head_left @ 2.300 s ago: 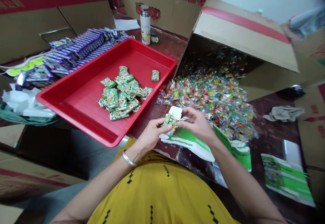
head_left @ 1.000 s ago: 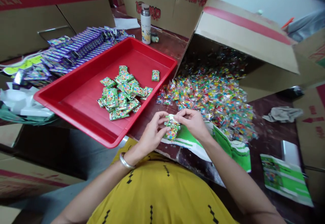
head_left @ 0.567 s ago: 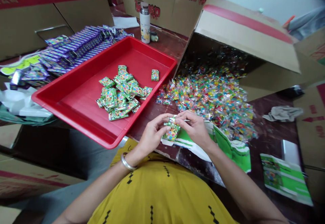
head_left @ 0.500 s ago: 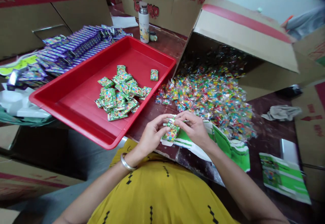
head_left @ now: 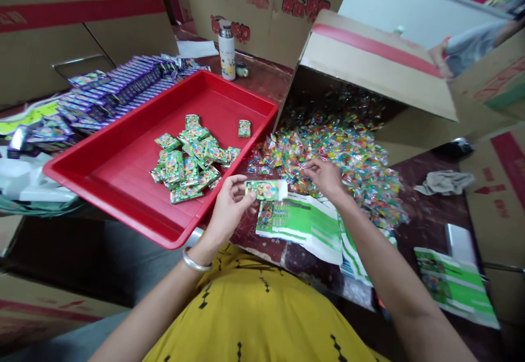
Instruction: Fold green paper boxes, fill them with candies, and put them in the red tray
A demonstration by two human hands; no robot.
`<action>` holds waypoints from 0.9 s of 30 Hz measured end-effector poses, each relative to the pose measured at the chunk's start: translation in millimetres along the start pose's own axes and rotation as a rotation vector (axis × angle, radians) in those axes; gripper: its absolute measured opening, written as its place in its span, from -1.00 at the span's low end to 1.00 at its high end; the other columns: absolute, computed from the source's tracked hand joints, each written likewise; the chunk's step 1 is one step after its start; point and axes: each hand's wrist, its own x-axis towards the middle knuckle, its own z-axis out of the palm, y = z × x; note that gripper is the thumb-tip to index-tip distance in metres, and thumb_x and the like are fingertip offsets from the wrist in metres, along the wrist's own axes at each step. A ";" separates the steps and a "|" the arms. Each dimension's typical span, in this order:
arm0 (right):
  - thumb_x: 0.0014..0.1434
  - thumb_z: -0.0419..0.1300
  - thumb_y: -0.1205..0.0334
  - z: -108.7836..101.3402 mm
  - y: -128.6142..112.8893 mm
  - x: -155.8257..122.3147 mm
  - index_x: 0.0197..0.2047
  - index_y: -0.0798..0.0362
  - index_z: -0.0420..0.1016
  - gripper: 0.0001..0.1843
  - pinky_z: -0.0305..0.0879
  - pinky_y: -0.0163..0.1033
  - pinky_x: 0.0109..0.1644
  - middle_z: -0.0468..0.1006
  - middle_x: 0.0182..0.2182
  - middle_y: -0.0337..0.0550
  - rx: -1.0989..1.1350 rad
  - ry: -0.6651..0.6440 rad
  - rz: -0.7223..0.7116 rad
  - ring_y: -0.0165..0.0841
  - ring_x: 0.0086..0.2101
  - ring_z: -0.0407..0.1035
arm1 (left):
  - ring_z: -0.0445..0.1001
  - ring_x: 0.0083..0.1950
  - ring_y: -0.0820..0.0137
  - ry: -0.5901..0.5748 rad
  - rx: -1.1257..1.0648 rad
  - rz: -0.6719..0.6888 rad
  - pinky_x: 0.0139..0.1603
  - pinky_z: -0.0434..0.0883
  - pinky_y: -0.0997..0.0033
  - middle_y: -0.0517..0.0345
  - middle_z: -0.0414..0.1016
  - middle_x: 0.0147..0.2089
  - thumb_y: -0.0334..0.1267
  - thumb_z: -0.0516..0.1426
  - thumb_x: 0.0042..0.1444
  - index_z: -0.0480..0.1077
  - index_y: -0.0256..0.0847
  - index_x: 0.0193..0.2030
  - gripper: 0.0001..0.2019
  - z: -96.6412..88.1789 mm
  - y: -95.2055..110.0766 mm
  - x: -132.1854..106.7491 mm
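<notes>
My left hand (head_left: 232, 206) grips a small green printed candy box (head_left: 264, 190) between thumb and fingers. The box lies sideways, its white end flap pointing right. Over the near edge of a heap of small clear candy packets (head_left: 348, 154) is my right hand (head_left: 326, 179), thumb and fingers drawn together; whether a packet is between them I cannot make out. Just below the held box, a stack of flat green-and-white cartons (head_left: 303, 222) lies on the table. To the left, a red tray (head_left: 115, 168) holds a pile of filled-out green boxes (head_left: 191, 159), with one box (head_left: 244, 128) apart from them.
Rows of purple boxes (head_left: 118, 88) sit beyond the tray. A flask (head_left: 227, 53) and a cup (head_left: 241, 69) stand at the back. The large carton (head_left: 369, 50) opens over the heap. A cloth (head_left: 445, 182) and more flat cartons (head_left: 455, 285) lie right. Another person's sleeve (head_left: 471, 45) shows behind.
My hands have parted. The left has carried the green box slightly left and up and turned it sideways; the right has let go of it and moved to the candy heap.
</notes>
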 end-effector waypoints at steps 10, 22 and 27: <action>0.19 0.23 0.20 -51.5 -85.1 -28.7 -0.30 -0.01 0.62 -0.87 0.21 -0.26 -0.35 0.61 -0.44 -0.25 -0.014 -0.218 -0.255 -0.37 -0.47 0.38 | 0.44 0.07 0.25 -0.186 0.317 0.149 0.13 0.35 0.25 0.08 0.51 0.02 -0.30 0.18 0.11 0.43 -0.20 0.01 -0.69 5.0 -15.0 1.3; 0.20 0.17 0.34 -35.8 -107.3 -30.3 -0.33 -0.05 0.60 -0.82 0.22 -0.27 -0.27 0.62 -0.38 -0.23 -0.244 -0.321 -0.464 -0.33 -0.37 0.45 | 0.46 -0.02 0.31 -0.229 0.260 0.148 0.03 0.37 0.34 0.11 0.49 -0.09 -0.34 0.19 0.09 0.38 -0.21 -0.08 -0.77 7.3 -9.7 -7.0; 0.26 0.16 0.27 -19.4 -115.3 -42.2 -0.07 -0.08 0.54 -0.80 0.28 -0.25 -0.27 0.66 -0.31 -0.22 -0.146 -0.332 -0.429 -0.30 -0.36 0.51 | 0.49 -0.04 0.27 -0.295 0.339 0.152 0.01 0.41 0.30 0.07 0.53 -0.05 -0.29 0.20 0.13 0.40 -0.18 0.04 -0.69 21.3 -11.9 -7.2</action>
